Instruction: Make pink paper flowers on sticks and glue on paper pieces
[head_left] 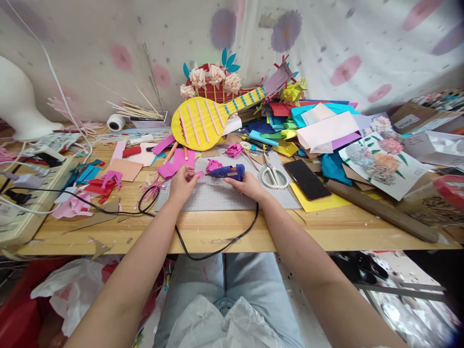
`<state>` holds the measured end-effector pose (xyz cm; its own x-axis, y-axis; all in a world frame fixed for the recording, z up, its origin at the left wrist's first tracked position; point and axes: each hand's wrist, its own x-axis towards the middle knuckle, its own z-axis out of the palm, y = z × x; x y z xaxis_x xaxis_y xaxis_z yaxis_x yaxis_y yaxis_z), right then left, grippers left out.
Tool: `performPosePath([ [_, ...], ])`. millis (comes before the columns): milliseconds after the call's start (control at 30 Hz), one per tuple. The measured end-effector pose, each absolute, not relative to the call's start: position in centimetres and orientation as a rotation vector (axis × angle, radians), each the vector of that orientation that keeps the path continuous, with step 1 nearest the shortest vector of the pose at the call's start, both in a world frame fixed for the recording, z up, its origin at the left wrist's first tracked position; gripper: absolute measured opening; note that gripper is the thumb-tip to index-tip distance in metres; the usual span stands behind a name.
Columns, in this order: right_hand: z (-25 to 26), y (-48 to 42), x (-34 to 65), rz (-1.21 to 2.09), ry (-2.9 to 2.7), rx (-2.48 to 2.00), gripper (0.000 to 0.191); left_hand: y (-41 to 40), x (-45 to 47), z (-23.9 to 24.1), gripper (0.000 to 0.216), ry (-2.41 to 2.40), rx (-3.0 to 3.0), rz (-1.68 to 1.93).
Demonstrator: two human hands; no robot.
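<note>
My right hand point(247, 185) is wrapped round a blue hot glue gun point(229, 172), its nozzle pointing left. A small pink paper piece point(199, 174) is pinched in my left hand point(184, 184), close to the nozzle. Just behind the glue gun lies a crumpled magenta paper flower point(213, 166), and a second magenta flower point(234, 150) rests farther back. Under both hands is a grey cutting mat point(213, 198). White-handled scissors point(274, 178) lie on its right part. A black cord point(217, 251) loops from the glue gun over the table's front edge.
A yellow paper lute point(197, 123) leans at the back beside cream paper roses point(216, 75). To the right are a black phone point(307, 180), stacked coloured paper point(326, 130) and a wooden stick point(382, 211). Paper scraps point(74, 205) and a power strip point(36, 203) occupy the left.
</note>
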<state>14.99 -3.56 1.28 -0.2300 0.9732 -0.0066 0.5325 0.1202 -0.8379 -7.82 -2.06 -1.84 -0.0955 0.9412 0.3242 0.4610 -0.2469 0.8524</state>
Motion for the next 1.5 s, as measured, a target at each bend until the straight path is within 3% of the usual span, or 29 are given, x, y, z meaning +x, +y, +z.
performPosePath([
  [1167,0.92,-3.48,14.46,0.867,-1.874,-1.422,0.047,-2.47,-7.44,-1.46,0.026,1.551,1.85,1.199],
  [1500,1.2,-3.41,15.13,1.016,-1.759,-1.421,0.044,-2.42,-7.63,-1.57,0.026,1.5,1.764,1.244],
])
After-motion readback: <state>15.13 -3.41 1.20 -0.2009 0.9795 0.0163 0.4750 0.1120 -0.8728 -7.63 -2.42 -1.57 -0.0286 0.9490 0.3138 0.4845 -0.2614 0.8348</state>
